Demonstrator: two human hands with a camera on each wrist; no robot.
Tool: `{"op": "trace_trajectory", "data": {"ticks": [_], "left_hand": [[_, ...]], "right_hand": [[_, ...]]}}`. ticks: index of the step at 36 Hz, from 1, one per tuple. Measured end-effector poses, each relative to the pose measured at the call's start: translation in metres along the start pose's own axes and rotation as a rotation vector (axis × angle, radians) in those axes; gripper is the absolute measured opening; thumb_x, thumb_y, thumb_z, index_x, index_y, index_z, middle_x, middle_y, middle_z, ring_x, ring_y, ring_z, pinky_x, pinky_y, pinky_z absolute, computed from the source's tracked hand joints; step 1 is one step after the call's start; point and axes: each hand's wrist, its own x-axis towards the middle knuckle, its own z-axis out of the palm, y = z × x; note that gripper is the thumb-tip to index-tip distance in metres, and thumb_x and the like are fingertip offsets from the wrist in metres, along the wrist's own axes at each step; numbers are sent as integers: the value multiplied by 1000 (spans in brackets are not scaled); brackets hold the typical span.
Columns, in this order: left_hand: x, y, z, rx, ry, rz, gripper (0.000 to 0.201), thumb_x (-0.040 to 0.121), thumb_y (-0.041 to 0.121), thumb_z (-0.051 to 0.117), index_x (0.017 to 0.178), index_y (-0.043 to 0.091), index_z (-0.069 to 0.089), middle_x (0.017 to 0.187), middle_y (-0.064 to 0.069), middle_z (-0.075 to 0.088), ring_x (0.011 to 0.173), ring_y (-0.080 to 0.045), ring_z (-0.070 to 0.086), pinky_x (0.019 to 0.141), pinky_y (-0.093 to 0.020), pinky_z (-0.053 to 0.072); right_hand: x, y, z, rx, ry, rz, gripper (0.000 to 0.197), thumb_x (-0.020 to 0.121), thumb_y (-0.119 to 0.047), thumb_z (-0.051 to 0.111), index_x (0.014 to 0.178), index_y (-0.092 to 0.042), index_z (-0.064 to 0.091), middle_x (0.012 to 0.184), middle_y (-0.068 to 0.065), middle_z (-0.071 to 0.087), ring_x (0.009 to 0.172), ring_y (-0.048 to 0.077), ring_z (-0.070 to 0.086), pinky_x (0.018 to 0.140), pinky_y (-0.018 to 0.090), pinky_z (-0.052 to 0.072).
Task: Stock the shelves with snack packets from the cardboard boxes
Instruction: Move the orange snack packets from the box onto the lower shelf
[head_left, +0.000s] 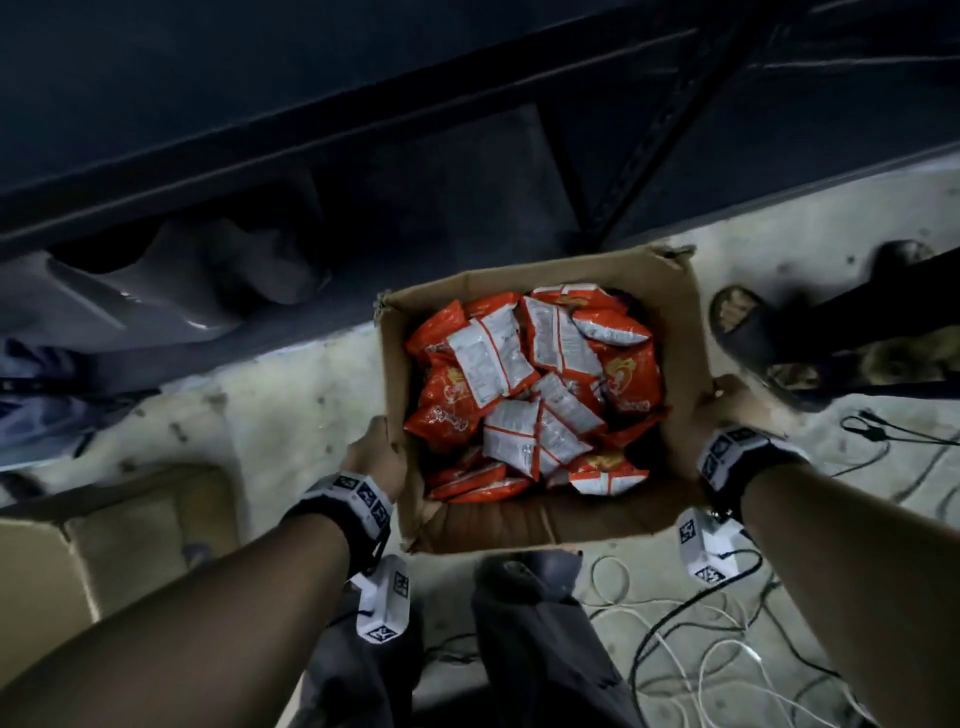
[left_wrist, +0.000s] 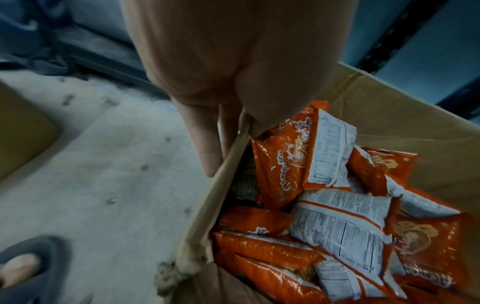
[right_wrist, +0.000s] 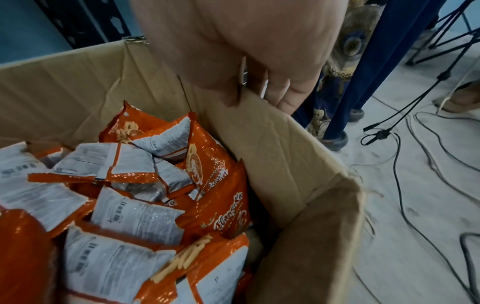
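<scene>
An open cardboard box (head_left: 691, 332) sits in front of me, filled with several orange and white snack packets (head_left: 524, 384). My left hand (head_left: 376, 452) grips the box's left wall (left_wrist: 226, 170), thumb inside and fingers (left_wrist: 205, 142) outside. My right hand (head_left: 722, 410) grips the right wall (right_wrist: 275, 148) the same way, thumb inside by the packets (right_wrist: 145, 185). A dark metal shelf rack (head_left: 311, 119) runs across the top of the head view, just beyond the box.
A second cardboard box (head_left: 104, 530) stands at the lower left. Cables (head_left: 727, 639) lie tangled on the pale floor at the right. Another person's sandalled foot (head_left: 748, 332) and tripod legs (right_wrist: 426, 82) stand right of the box. My own foot (head_left: 530, 571) is below it.
</scene>
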Motion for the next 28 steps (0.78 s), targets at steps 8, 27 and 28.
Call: {"op": "trace_trajectory", "data": {"ticks": [8, 27, 28], "left_hand": [[-30, -70, -42, -52, -7, -95, 35, 94, 37, 65, 118, 14, 54, 107, -16, 65, 95, -37, 61, 78, -38, 47], [-19, -209, -124, -27, 124, -246, 31, 101, 28, 48, 118, 11, 67, 122, -18, 69, 112, -39, 64, 87, -36, 47], [-17, -213, -124, -19, 124, -244, 31, 101, 27, 48, 119, 10, 67, 121, -18, 69, 112, -39, 64, 87, -36, 47]], "right_hand": [[-55, -38, 26, -49, -116, -82, 35, 99, -16, 57, 132, -4, 58, 129, 24, 61, 120, 39, 58, 98, 40, 46], [-158, -163, 110, -61, -125, -259, 27, 97, -37, 54, 120, -26, 63, 116, 10, 71, 109, 31, 66, 91, 31, 51], [-161, -165, 113, -64, -127, -255, 26, 97, -33, 55, 121, -26, 62, 118, 9, 70, 111, 31, 66, 91, 29, 49]]}}
